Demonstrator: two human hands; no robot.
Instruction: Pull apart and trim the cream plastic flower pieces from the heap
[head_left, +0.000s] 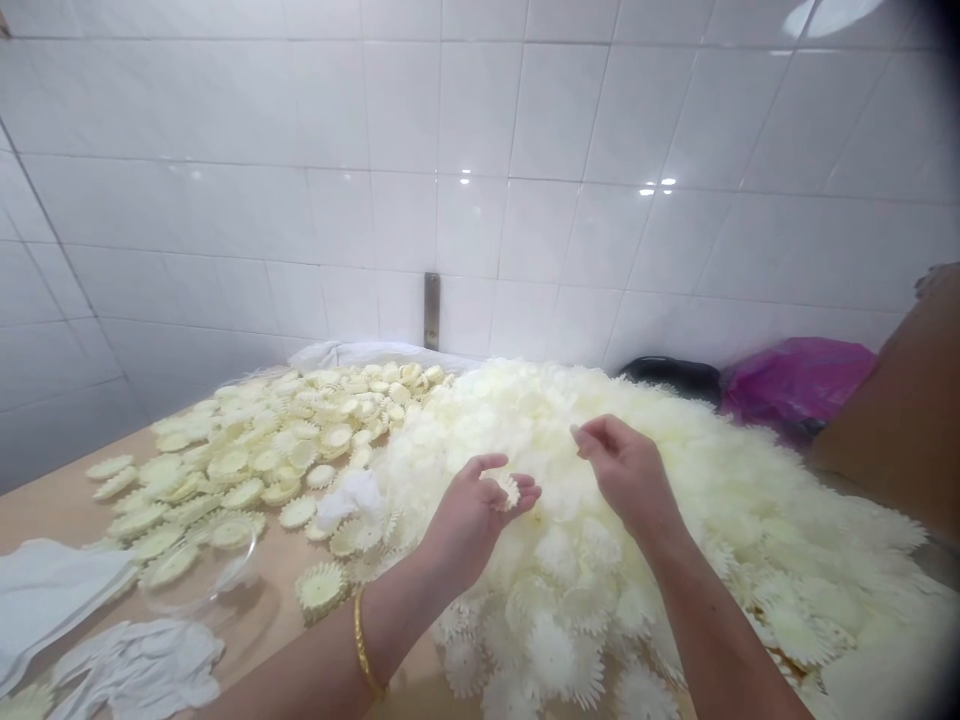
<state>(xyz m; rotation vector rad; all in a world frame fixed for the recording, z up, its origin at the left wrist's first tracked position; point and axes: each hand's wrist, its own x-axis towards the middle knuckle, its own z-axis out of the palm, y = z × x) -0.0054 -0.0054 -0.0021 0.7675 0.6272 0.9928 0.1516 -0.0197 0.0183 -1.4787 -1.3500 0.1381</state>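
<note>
My left hand [480,515], with a gold bangle on its wrist, holds a small cream flower-shaped disc [509,491] with a toothed edge between thumb and fingers. To its right, my right hand [626,465] is raised over the heap with thumb and fingertips pinched together. Whether something small and pale is in that pinch cannot be made out. Beneath both hands spreads a big heap of fluffy white petal pieces [555,560] with fringed edges. Left of my left hand lie many stacked pale-yellow toothed discs [244,465].
A clear round dish [236,575] and crumpled white gloves [142,665] lie at the left front, near a folded white cloth [60,600]. Behind the heap are a black object [671,377] and a purple plastic bag [795,380]. A brown cardboard box [896,420] stands at right, before a tiled wall [480,120].
</note>
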